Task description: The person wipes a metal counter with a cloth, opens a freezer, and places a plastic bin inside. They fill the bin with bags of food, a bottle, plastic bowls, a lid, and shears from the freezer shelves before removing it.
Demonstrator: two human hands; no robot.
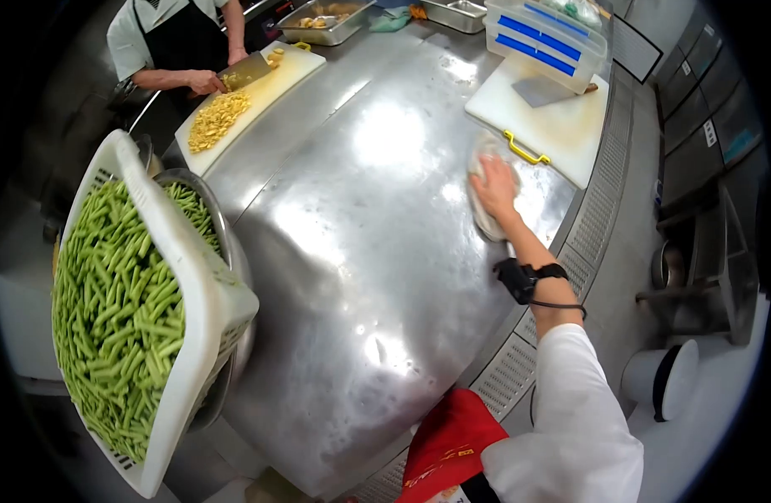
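My right hand (495,189) presses flat on a pale cloth (483,220) lying on the wet steel worktop (377,251), just in front of a white cutting board (561,126) with a yellow handle. A black band sits on that wrist. My left hand is out of view. At the left, a white plastic basket (192,285) full of cut green beans (117,318) tilts over a steel bowl (226,243) that also holds beans.
Across the table another person (171,42) chops yellow pieces (218,117) with a cleaver on a second white board (285,75). Steel trays (322,21) and stacked clear containers (545,38) stand at the far end. A red cloth (448,444) hangs at my waist.
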